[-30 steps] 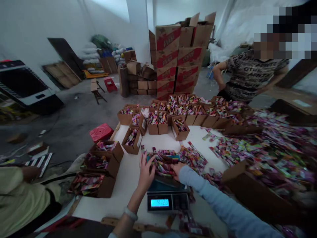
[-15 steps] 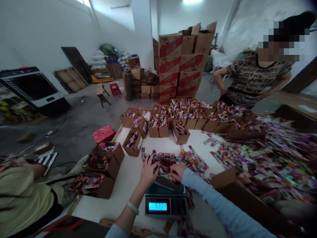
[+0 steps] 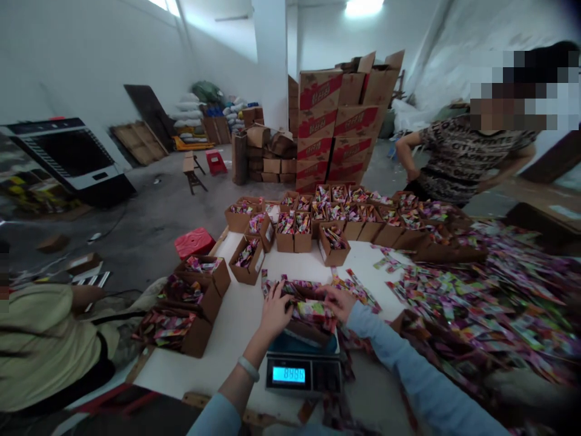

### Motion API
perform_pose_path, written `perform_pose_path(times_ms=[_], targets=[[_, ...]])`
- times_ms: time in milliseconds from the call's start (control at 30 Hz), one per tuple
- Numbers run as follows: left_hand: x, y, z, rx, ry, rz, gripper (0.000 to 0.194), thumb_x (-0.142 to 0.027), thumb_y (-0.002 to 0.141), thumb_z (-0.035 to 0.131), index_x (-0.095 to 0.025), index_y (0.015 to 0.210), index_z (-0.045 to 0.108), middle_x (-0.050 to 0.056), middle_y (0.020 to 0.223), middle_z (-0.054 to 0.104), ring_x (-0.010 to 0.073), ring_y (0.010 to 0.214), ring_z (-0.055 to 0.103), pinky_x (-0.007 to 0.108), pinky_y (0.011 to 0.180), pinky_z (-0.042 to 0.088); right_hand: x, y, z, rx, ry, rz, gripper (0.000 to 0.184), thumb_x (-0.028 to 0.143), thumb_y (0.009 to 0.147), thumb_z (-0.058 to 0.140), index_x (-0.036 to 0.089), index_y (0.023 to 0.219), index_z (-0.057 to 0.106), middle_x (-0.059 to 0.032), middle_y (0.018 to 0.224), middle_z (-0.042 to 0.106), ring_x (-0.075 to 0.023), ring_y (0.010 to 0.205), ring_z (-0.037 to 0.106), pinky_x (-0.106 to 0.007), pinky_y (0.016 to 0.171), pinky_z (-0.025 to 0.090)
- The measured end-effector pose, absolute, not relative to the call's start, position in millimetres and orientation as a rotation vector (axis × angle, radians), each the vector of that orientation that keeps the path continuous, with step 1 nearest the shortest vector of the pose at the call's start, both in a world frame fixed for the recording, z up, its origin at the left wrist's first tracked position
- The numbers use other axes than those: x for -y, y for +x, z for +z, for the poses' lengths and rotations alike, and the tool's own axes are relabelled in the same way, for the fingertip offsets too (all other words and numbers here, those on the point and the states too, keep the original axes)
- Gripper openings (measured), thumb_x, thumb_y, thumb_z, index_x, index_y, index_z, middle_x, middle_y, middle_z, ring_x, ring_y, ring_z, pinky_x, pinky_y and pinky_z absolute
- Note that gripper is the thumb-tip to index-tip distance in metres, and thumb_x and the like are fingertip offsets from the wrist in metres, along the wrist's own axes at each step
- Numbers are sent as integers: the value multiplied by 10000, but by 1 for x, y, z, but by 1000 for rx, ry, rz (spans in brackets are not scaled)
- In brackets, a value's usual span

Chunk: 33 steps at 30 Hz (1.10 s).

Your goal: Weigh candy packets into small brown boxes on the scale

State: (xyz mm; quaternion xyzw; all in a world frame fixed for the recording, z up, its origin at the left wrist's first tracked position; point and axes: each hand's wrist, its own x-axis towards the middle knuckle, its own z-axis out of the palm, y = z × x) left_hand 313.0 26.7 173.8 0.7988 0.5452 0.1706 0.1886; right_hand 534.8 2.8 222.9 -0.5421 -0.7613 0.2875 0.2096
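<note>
In front of me a small cardboard box full of shiny, colourful snack sachets sits on a digital scale with a lit blue display. My left hand lies at the box's left side, fingers spread and reaching over its edge. At the right side, my right hand touches the sachets and the box edge with loosely bent, parted fingers. Loose sachets lie on the white table just beyond my right hand.
Filled boxes stand at the left and along the back. A large sachet heap covers the right side. One person stands at the far right; another person's torso is at the left. A red stool stands beyond the left boxes.
My right hand has lifted slightly and shifted right, showing more sachets in the box. The scale's displayed number has changed. My left hand stays at the box's left side.
</note>
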Motion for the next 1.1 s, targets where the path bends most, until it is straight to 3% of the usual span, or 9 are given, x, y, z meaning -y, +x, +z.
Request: perform_pose_path(times_ms=[267,467,667,867,933,1000,1100], targets=[[-24,313,174,-1542,2241,510,302,-225,787,495,-279,1035,658,34,1458,344,293,1349,253,504,1028,321,3,557,224,1970,-1417,785,303,183,763,448,181,1043,565,11,636,586,-151,611,550,-268,616,410],[-27,312,172,-1496,2210,545,322,-257,800,490,-268,1087,634,51,1450,356,286,1353,244,500,1049,299,7,568,253,1863,-1452,703,296,246,783,434,161,1031,571,28,595,553,-128,555,513,-255,604,407],[-34,300,177,-1449,2148,841,393,-278,850,410,-228,1218,538,100,1402,399,235,1333,292,466,1078,275,13,578,273,1752,-1504,614,314,288,779,417,162,1020,574,26,571,546,-131,545,503,-261,597,416],[-35,277,179,-1512,2037,948,390,-262,846,403,-198,1209,531,119,1387,399,213,1323,316,421,1085,278,1,612,270,1547,-1551,418,326,336,778,431,160,1014,571,20,578,543,-136,542,517,-260,568,423],[-35,269,171,-1552,1971,957,387,-274,841,407,-188,1194,540,120,1380,408,213,1318,326,413,1087,274,-6,630,266,1480,-1607,326,379,374,776,435,162,1066,555,-13,653,594,-160,601,556,-284,598,450],[-37,262,159,-1592,1858,980,381,-291,830,423,-191,1175,551,113,1360,437,210,1308,343,406,1085,278,-14,644,259,1426,-1696,195,509,445,742,484,150,1155,512,-95,894,640,-216,806,598,-335,696,477],[-39,253,133,-1646,1618,1027,377,-292,815,442,-182,1158,555,107,1314,497,204,1283,382,394,1081,287,-21,642,238,1406,-1876,176,738,548,661,559,114,1245,439,-199,1202,533,-293,1067,530,-404,818,467]])
